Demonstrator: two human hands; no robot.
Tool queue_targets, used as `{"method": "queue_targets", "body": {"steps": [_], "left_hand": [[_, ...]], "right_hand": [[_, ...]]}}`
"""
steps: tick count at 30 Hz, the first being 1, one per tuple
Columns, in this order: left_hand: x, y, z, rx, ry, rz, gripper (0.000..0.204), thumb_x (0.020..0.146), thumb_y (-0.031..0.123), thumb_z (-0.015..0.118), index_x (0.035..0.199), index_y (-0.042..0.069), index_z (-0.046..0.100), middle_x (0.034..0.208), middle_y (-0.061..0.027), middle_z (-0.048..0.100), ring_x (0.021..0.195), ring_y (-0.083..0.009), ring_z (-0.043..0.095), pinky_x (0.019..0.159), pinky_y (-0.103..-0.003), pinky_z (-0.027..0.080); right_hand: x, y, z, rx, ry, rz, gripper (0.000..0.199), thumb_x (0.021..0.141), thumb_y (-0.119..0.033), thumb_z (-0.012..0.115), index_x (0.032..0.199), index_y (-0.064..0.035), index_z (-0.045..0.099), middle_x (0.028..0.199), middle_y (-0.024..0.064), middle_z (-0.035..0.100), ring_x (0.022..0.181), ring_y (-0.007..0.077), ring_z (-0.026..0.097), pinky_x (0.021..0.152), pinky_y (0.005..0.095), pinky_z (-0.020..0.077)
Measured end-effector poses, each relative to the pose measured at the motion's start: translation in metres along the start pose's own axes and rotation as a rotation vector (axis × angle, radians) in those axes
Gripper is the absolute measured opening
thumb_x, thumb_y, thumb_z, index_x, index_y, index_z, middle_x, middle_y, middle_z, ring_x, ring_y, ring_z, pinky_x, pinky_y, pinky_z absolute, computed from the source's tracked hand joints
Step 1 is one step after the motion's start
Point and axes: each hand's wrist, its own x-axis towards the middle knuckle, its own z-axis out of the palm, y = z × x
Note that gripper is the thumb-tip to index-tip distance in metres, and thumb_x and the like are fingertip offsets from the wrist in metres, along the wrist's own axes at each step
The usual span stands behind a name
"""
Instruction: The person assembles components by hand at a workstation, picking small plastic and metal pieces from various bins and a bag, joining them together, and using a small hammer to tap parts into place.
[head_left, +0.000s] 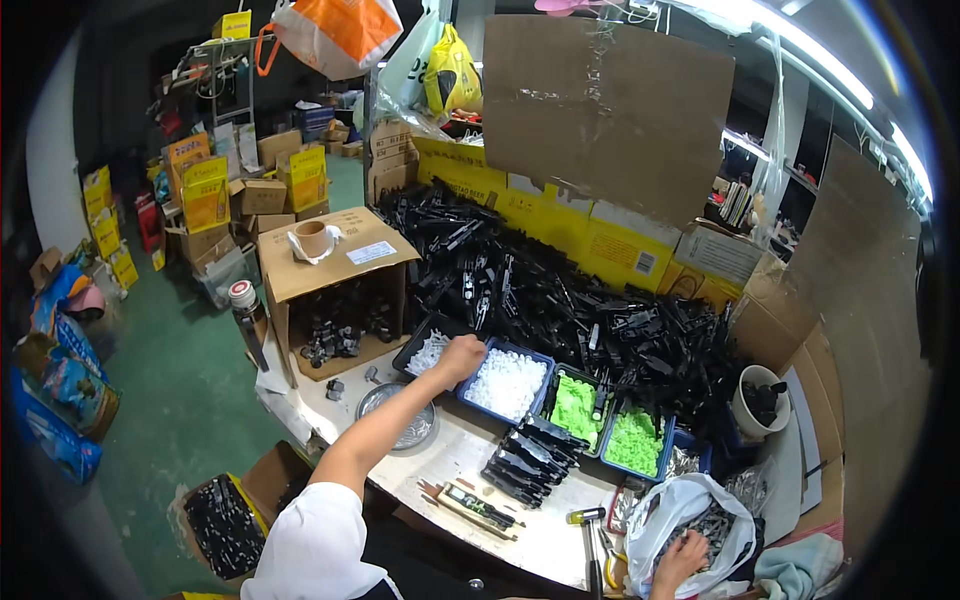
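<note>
My left hand (461, 355) reaches across the worktop (455, 455) to a black tray (428, 352) of small clear parts, beside the blue tray (507, 383) of white ones; its grip curls into them, pinch unclear. My right hand (681, 556) is buried in a white bag (668, 505) of metal parts, grip hidden.

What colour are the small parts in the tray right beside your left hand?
White small plastic parts in a blue tray, clearest in the head view.
</note>
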Motion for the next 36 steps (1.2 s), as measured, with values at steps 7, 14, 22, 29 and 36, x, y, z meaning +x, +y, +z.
{"method": "queue_targets", "body": {"steps": [7,14,22,29,36], "left_hand": [[0.001,0.029,0.032,0.154,-0.477,0.138,0.021,0.064,0.021,0.064,0.079,0.006,0.065,0.083,-0.0169,0.061,0.079,-0.033,0.058,0.07,-0.042,0.046],[0.004,0.039,0.034,0.15,-0.42,0.067,0.016,0.065,0.019,0.055,0.068,0.005,0.063,0.074,-0.017,0.06,0.073,-0.0344,0.059,0.066,-0.043,0.046],[-0.015,0.021,0.054,-0.059,-0.223,0.139,0.019,0.07,0.017,0.053,0.057,0.004,0.056,0.064,-0.0187,0.051,0.068,-0.0358,0.051,0.064,-0.044,0.041],[0.016,0.015,0.029,-0.239,-0.13,0.263,0.009,0.07,0.01,0.059,0.07,0.002,0.061,0.071,-0.0135,0.058,0.069,-0.027,0.057,0.063,-0.036,0.045],[0.004,-0.02,-0.042,-0.414,-0.058,-0.186,0.011,0.066,0.002,0.063,0.077,0.0,0.065,0.066,-0.0106,0.062,0.056,-0.0149,0.06,0.054,-0.027,0.047]], "right_hand": [[0.003,-0.006,0.004,0.089,0.094,-0.05,0.021,0.066,-0.006,0.055,0.087,-0.0045,0.049,0.086,0.0102,0.049,0.087,0.028,0.047,0.072,0.0397,0.0315],[0.0,-0.004,-0.001,0.096,0.067,-0.043,0.021,0.067,-0.009,0.055,0.087,-0.0039,0.049,0.085,0.0104,0.049,0.087,0.0282,0.047,0.07,0.0389,0.0318],[-0.003,0.0,-0.005,0.081,0.032,-0.152,0.02,0.067,-0.007,0.055,0.086,-0.0033,0.049,0.083,0.0106,0.049,0.084,0.0281,0.047,0.07,0.0386,0.032],[0.007,-0.007,-0.005,0.197,0.0,-0.164,0.018,0.072,-0.008,0.056,0.089,-0.0022,0.052,0.08,0.0107,0.052,0.075,0.0272,0.05,0.065,0.0369,0.0354],[0.009,-0.01,0.004,0.165,-0.015,-0.164,0.017,0.073,-0.008,0.055,0.09,-0.0033,0.052,0.082,0.0093,0.052,0.075,0.0254,0.051,0.066,0.0371,0.034]]}}
